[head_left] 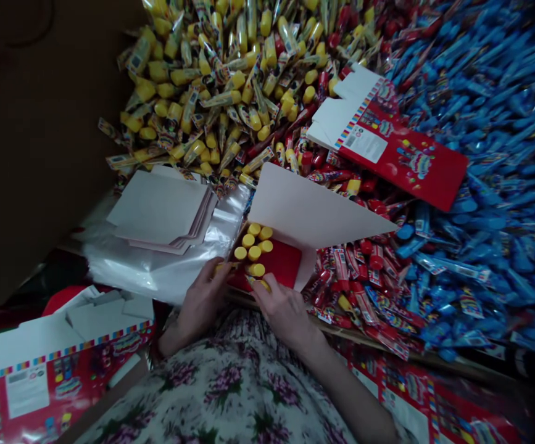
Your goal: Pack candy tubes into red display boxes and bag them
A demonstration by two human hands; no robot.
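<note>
In front of my body an open carton [283,262] shows red board inside, with a large white flap [313,209] raised behind it. Several yellow-capped tubes [253,241] stand upright in its left part, caps up. My right hand [283,308] pinches a yellow-capped tube [261,284] at the carton's near side, just below the standing ones. At the near left corner my left hand [205,299] has its fingers closed around another yellow-capped tube, mostly hidden by the fingers.
Heaped behind are yellow-capped tubes [230,80], red tubes [360,277] and blue tubes [493,160]. A stack of white cards [160,206] rests on clear plastic [156,268] at left. Flat red cartons [401,145] lie on the heap; more printed cartons [77,345] sit lower left.
</note>
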